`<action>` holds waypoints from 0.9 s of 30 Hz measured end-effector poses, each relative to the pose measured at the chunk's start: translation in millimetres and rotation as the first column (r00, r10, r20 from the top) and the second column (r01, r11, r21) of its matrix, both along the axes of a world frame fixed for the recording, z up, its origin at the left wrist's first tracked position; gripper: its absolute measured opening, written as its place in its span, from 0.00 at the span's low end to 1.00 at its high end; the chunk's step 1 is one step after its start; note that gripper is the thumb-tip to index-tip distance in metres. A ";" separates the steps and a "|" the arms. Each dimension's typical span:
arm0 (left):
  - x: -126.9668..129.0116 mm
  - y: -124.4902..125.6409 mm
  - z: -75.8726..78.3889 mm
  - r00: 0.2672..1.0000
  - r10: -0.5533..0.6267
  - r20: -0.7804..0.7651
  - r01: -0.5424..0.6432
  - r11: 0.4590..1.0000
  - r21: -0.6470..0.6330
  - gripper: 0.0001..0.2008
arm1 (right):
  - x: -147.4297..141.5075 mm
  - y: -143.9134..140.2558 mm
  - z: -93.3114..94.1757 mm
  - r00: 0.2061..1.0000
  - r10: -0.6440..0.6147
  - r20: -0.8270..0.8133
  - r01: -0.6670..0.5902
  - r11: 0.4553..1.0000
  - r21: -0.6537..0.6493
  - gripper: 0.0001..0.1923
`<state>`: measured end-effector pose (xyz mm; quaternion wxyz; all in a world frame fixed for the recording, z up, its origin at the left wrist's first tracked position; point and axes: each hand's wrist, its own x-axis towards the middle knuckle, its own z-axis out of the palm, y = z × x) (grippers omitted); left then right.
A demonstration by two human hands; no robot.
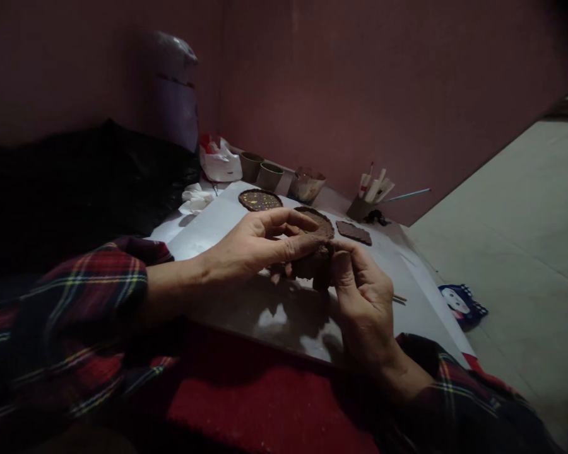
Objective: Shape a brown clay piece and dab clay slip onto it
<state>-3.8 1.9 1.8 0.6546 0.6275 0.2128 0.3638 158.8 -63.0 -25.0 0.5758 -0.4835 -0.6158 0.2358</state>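
My left hand (pixel 260 243) curls its thumb and fingers around a dark brown clay piece (pixel 307 267) held above the white board. At its right side, my right hand (pixel 362 290) pinches the edge between thumb and fingers. The fingers partly cover the clay, and its full shape is hidden. Just behind it shows a round brown clay form (pixel 322 222) with a raised rim; I cannot tell whether the two are joined. Farther back lie a round dark dish (pixel 260 200) with yellow specks and a flat rectangular brown slab (pixel 354 232).
Along the pink wall stand two cups (pixel 271 176), a smeared clear container (pixel 307 185) and a holder (pixel 360 207) with sticks and brushes. A white plastic bag (pixel 220 162) and crumpled tissue (pixel 196 198) sit at left. A thin stick (pixel 399 299) lies beside my right hand.
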 end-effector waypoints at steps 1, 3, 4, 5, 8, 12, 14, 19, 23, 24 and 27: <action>0.4 -0.1 0.4 1.000 -0.007 -0.015 0.007 1.000 -0.014 0.20 | 0.6 -0.3 0.4 1.000 0.027 0.003 -0.027 1.000 0.010 0.15; 0.6 -0.2 1.0 0.999 -0.026 -0.024 0.025 0.999 -0.039 0.21 | 1.2 -0.6 0.8 0.994 0.107 -0.006 -0.106 0.994 0.022 0.19; 0.4 -0.2 1.3 0.999 -0.031 -0.020 0.031 0.999 -0.044 0.21 | 1.1 -0.8 0.9 0.990 0.138 -0.008 -0.138 0.990 0.022 0.21; 0.1 -0.2 1.5 0.999 -0.035 -0.017 0.034 0.999 -0.039 0.20 | 0.8 -1.0 0.9 0.987 0.158 -0.004 -0.158 0.987 0.016 0.23; -1.1 -0.3 2.5 0.998 -0.025 -0.050 0.026 1.000 0.005 0.19 | -0.4 -2.0 0.0 0.990 0.130 0.046 -0.130 0.991 -0.006 0.23; -2.1 -0.9 3.2 0.992 -0.042 -0.118 0.046 0.998 0.031 0.22 | 0.7 -2.7 -2.8 0.988 0.055 0.143 -0.054 0.998 -0.013 0.25; -1.9 -1.0 2.2 0.990 -0.053 -0.130 0.059 0.997 0.047 0.22 | 2.3 -2.2 -4.4 0.982 0.051 0.182 -0.051 0.999 -0.006 0.25; 0.3 -0.8 -1.1 0.994 -0.049 -0.097 0.051 0.999 0.019 0.22 | 4.4 0.6 -7.2 0.979 0.047 0.197 -0.054 0.998 0.032 0.23; 2.0 -2.1 0.1 0.997 -0.045 -0.055 0.045 0.999 0.010 0.18 | 4.6 2.2 -9.2 0.978 0.047 0.204 -0.054 0.998 0.032 0.24; 2.2 -2.5 0.6 0.998 -0.035 -0.050 0.037 0.999 0.023 0.17 | 4.6 2.5 -9.6 0.977 0.044 0.207 -0.052 0.998 0.032 0.25; 2.1 -3.1 1.3 0.999 -0.004 -0.045 0.008 0.995 0.095 0.15 | 4.5 3.0 -9.8 0.973 0.018 0.230 -0.026 0.999 0.036 0.22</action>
